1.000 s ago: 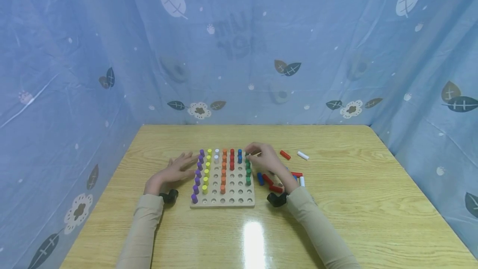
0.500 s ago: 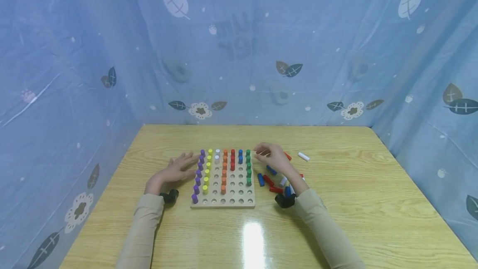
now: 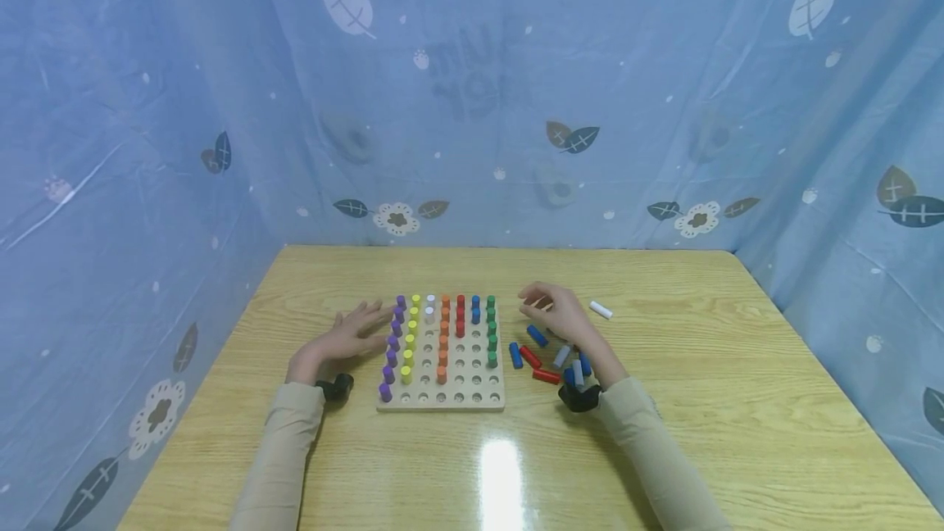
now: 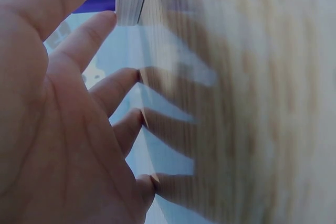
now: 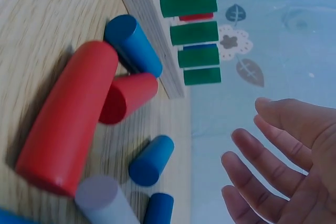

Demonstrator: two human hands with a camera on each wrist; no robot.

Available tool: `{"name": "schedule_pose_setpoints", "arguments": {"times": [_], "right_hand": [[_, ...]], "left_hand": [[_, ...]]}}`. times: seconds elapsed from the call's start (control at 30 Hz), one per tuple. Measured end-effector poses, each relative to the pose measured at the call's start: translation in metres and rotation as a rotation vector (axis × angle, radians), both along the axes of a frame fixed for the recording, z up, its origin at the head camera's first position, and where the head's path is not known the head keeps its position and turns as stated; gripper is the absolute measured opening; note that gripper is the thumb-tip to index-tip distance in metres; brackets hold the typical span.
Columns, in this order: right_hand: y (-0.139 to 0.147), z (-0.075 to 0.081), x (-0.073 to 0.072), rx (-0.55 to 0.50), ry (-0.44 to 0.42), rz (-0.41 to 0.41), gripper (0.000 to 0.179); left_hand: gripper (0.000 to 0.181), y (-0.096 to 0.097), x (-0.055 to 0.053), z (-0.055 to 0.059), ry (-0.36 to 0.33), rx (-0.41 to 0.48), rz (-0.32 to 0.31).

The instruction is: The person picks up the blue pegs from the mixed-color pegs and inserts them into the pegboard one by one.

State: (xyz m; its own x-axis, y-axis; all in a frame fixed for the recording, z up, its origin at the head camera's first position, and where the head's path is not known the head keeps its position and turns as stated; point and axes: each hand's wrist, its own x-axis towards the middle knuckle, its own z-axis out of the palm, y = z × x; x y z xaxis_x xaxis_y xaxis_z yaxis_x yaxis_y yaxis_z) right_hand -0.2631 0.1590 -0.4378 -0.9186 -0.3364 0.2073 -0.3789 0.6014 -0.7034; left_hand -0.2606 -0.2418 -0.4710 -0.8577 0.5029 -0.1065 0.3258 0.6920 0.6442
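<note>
A wooden pegboard (image 3: 441,409) holds upright pegs in columns: purple (image 3: 388,375), yellow (image 3: 409,342), white (image 3: 430,315), orange (image 3: 443,342), red (image 3: 460,316), blue (image 3: 475,315) and green (image 3: 492,342). My left hand (image 3: 342,341) lies at the board's left side, fingers extended; in the left wrist view a fingertip meets the board's edge. To the right of the board, my right hand (image 3: 562,316) hovers over the table with fingers slightly bent. Nothing shows between its thumb and fingers in the right wrist view.
Loose pegs lie right of the board, among them a red peg (image 3: 546,376), a blue peg (image 3: 515,355) and a greyish-white peg (image 3: 562,356). Farther off is a white peg (image 3: 601,310). A patterned blue curtain (image 3: 472,105) surrounds the wooden table (image 3: 413,465).
My right hand has left the green column's far end and drawn rightward, uncovering the green pegs and now covering the loose red peg at the back. My left hand stays put.
</note>
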Motion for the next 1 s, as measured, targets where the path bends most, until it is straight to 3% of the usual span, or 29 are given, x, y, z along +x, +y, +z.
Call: {"name": "schedule_pose_setpoints", "arguments": {"times": [0.2, 0.67, 1.0], "right_hand": [[0.011, -0.002, 0.001, 0.0, 0.028, 0.014, 0.024], [0.036, -0.009, 0.004, 0.039, 0.006, 0.019, 0.026], [0.043, -0.007, 0.003, 0.074, -0.058, -0.019, 0.03]], "left_hand": [[0.063, 0.001, -0.001, -0.001, 0.0, -0.008, -0.004], [0.063, 0.002, -0.002, 0.001, 0.002, -0.011, -0.006], [0.063, 0.0, -0.001, -0.001, 0.002, -0.002, -0.001]]}}
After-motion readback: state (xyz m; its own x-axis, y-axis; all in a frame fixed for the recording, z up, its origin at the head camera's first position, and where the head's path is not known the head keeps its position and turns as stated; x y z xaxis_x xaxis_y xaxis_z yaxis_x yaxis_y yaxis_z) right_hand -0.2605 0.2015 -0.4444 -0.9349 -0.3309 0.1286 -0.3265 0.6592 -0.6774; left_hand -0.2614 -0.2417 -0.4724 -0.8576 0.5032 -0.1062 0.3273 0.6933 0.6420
